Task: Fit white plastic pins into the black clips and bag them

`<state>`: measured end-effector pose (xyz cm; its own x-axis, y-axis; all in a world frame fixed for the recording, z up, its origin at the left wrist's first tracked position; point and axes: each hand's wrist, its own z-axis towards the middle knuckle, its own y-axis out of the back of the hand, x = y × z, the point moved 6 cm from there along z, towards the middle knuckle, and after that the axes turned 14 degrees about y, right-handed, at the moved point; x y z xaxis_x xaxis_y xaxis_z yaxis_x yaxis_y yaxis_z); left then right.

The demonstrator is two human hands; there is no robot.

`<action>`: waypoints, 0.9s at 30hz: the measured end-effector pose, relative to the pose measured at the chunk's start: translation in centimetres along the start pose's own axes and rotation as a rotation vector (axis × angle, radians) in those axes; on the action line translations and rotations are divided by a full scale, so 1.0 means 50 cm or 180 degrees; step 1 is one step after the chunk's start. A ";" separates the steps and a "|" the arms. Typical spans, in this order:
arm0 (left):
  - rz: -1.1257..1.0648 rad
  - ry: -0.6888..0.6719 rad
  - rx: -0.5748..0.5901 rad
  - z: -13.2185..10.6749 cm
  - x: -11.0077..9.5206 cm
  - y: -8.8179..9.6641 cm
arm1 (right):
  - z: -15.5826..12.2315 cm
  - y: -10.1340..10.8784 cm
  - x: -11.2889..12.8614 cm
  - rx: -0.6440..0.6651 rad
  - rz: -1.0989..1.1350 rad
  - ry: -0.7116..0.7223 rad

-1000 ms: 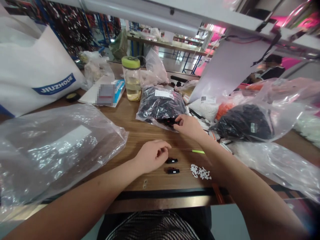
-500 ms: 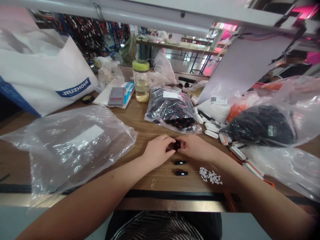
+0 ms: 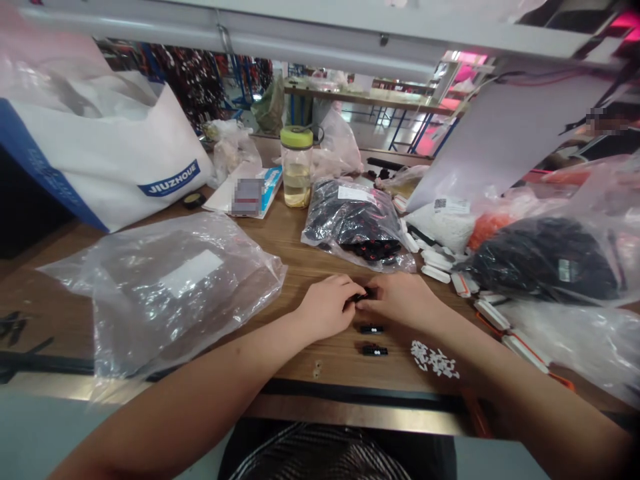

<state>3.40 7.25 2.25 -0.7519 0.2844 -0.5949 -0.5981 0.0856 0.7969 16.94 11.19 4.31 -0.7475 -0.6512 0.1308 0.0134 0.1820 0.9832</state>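
Note:
My left hand (image 3: 333,303) and my right hand (image 3: 395,295) meet over the wooden table, both closed on one small black plastic part (image 3: 361,296). Fingers cover most of that part, so its shape is hard to make out. Just below my hands lie two similar black plastic parts, an upper one (image 3: 372,329) and a lower one (image 3: 375,350), each with white dots on its side. A little pile of small white pieces (image 3: 434,359) lies under my right forearm.
Beyond my hands lies a clear bag of black parts (image 3: 357,220). A clear plastic bag (image 3: 190,287) spreads at left. A lime-lidded bottle (image 3: 297,167) and a white JIUZHOUE bag (image 3: 125,147) stand behind. White cases (image 3: 493,313) and a bag of black items (image 3: 550,257) are at right.
The black part between my fingers has turned lower and flatter, and my fingers have closed further over it. The whole view has shifted slightly, so the table things appear further right.

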 end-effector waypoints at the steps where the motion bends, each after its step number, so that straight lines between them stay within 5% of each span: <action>1: 0.0015 0.0000 0.0001 0.000 -0.001 0.000 | -0.003 0.000 -0.002 0.0003 0.0126 0.0052; 15: 0.0044 0.0011 0.0139 0.007 0.003 -0.007 | -0.005 -0.022 -0.013 0.0203 0.1435 0.0776; 22: -0.0133 0.0073 0.0173 0.006 0.004 -0.003 | -0.011 -0.021 -0.009 -0.0122 0.1554 0.0523; 27: -0.0189 0.0079 0.0213 0.001 0.005 -0.003 | -0.088 0.024 -0.052 -0.0810 0.1274 -0.0128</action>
<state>3.32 7.37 1.99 -0.7227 0.2533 -0.6430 -0.6225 0.1656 0.7649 21.85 9.85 5.70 -0.6754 -0.5368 0.5056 0.4642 0.2232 0.8572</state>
